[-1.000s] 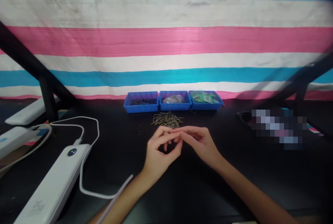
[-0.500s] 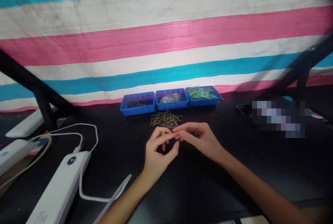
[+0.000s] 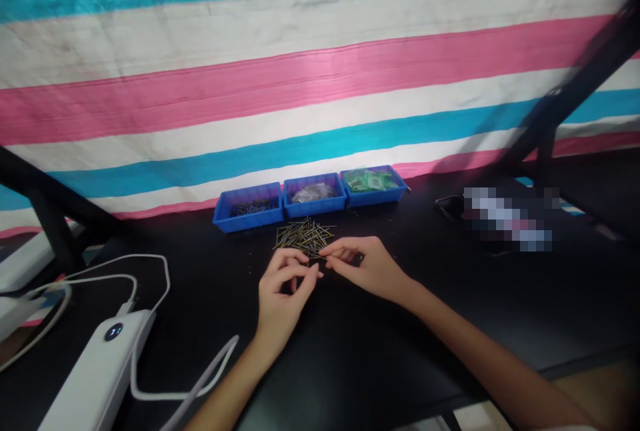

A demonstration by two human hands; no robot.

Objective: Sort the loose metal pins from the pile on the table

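Observation:
A loose pile of thin metal screws or nails (image 3: 305,236) lies on the black table (image 3: 330,364), just beyond my hands. My left hand (image 3: 287,287) is curled, thumb and fingertips pinched together; whatever is between them is too small to make out. Close on its right, my right hand (image 3: 367,267) has its thumb and forefinger pressed together at the pile's near edge, around something too small to name. Behind the pile stand three blue trays: one with dark screws (image 3: 250,223), one with clear bags (image 3: 316,205), one with green packets (image 3: 375,197).
A white power bank (image 3: 95,371) with a white cable (image 3: 165,396) lies at the left. A phone (image 3: 447,207) lies at the right beside a blurred-out patch. Black slanted frame bars stand on both sides, before a striped sheet (image 3: 310,77).
The view has shifted, so the trays and pile sit further left. My fingertips, which were touching or overlapping, are now slightly apart.

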